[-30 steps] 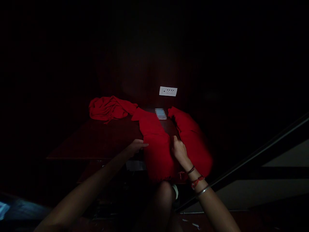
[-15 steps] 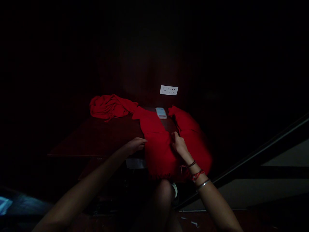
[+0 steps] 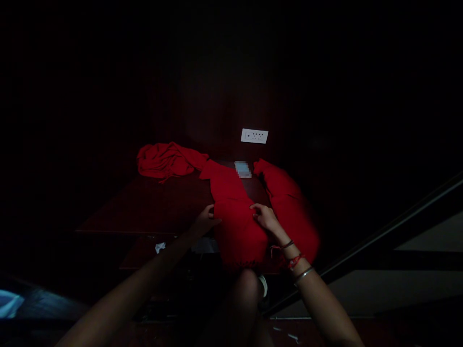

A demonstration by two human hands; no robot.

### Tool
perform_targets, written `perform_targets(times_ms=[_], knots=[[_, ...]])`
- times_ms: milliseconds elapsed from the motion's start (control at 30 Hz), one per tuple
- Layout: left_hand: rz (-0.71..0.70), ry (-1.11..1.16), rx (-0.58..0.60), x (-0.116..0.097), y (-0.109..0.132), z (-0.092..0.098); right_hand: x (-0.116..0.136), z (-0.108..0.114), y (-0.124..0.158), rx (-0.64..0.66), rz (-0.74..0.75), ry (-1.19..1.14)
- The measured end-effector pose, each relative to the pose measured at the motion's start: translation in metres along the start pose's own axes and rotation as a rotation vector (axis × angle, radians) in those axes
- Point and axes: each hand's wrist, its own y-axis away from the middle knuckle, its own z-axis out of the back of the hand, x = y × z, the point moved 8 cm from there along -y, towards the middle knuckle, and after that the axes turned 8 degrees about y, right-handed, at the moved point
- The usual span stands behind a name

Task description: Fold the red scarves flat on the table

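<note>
Uncurled since a moment ago, the right hand [image 3: 266,218] meets the red cloth [image 3: 238,236] opposite the left hand [image 3: 203,223], fingers of both parted; even, light tension should flatten it.

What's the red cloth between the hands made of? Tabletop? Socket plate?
Red cloth: matte textile, fibre unclear; it drapes and ends in fringe.
Tabletop: wood or laminate, perhaps; smooth, dark reddish, too dim to tell.
Socket plate: probably plastic; smooth white, crisp edges.

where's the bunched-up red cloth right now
In the head view, the bunched red cloth is left of centre on the dark table, beside the far end of the flatter red cloth between the left hand and right hand.
</note>
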Motion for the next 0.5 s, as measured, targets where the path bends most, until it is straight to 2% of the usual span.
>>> perform_targets(times_ms=[100,167,233,300,367,500], knots=[[-0.032,-0.062,-0.059,0.006,-0.002,0.009,0.004,-0.006,0.010,0.062,0.015,-0.044],[-0.040,-0.162,-0.071,0.008,-0.005,0.018,0.012,-0.007,0.021,0.118,0.103,-0.082],[-0.055,-0.275,-0.085,0.006,-0.010,0.027,0.022,-0.008,0.029,0.151,0.215,-0.104],[-0.065,-0.375,-0.119,-0.003,-0.016,0.037,0.026,-0.009,0.029,0.139,0.249,-0.094],[-0.054,-0.461,-0.169,-0.014,-0.025,0.045,0.027,-0.011,0.017,0.108,0.207,-0.067],[-0.024,-0.539,-0.281,-0.038,-0.049,0.056,0.040,-0.017,-0.026,0.077,0.122,-0.007]])
